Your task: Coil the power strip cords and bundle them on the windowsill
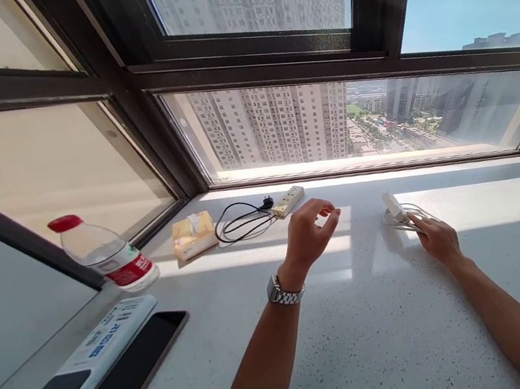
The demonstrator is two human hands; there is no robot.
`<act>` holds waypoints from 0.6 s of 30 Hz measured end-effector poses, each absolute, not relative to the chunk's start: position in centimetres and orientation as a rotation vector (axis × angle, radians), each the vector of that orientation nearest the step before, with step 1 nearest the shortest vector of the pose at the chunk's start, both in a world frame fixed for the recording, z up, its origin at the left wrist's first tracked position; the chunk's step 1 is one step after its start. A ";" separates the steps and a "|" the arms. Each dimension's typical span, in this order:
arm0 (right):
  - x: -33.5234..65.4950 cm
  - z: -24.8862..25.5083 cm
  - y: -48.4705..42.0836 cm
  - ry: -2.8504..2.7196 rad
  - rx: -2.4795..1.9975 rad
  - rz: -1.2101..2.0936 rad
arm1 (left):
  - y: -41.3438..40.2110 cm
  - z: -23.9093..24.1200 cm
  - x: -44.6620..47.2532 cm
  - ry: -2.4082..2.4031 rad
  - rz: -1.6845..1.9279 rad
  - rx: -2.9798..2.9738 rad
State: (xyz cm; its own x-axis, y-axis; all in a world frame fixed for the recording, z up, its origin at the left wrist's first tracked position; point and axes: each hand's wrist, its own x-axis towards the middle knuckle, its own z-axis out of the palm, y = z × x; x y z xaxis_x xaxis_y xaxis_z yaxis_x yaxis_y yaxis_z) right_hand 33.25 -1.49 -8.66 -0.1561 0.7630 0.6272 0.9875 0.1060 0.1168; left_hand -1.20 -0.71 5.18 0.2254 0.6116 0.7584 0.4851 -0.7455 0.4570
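Note:
My right hand [437,237] grips the near end of a white block-shaped adapter [393,206], its fingertips on it. A coiled white cable [391,221] lies around and under the adapter, partly hidden by it and by my fingers. My left hand [310,232] hovers over the counter with curved fingers, thumb and forefinger apart and nothing between them. Just beyond that hand is a cream power strip [289,201]. Its black cable [241,231] loops to the left, and the black plug [268,202] rests against the strip's left end.
A tissue pack [193,235] sits left of the black cable. Farther left are a tilted clear bottle [116,256] with a red cap, a white power bank [97,352] and a dark tablet or phone [126,380]. Windows border the speckled white counter [363,349] behind and left.

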 end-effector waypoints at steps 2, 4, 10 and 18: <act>33.1 -8.9 -1.9 -2.015 -1.805 -0.682 | -0.8 5.2 -1.2 1.075 1.533 2.349; 33.0 -9.0 -2.2 -2.026 -1.887 -0.649 | -0.8 5.2 -1.1 1.087 1.507 2.330; 33.6 -8.1 -1.8 -1.861 -2.111 -0.609 | -0.7 5.0 -1.2 1.143 1.380 2.302; 42.3 -7.9 -3.4 -0.955 -2.488 -0.547 | -0.4 4.7 -1.4 1.216 1.275 2.290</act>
State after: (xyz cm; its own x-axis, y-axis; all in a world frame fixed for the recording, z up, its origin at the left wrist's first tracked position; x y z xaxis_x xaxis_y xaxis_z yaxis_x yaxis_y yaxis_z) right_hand 42.28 -3.45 -7.93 0.6869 0.5319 0.4953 0.6963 -0.6769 -0.2387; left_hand -1.35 -0.40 4.72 0.2680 0.7667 0.5834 0.5468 -0.6197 0.5631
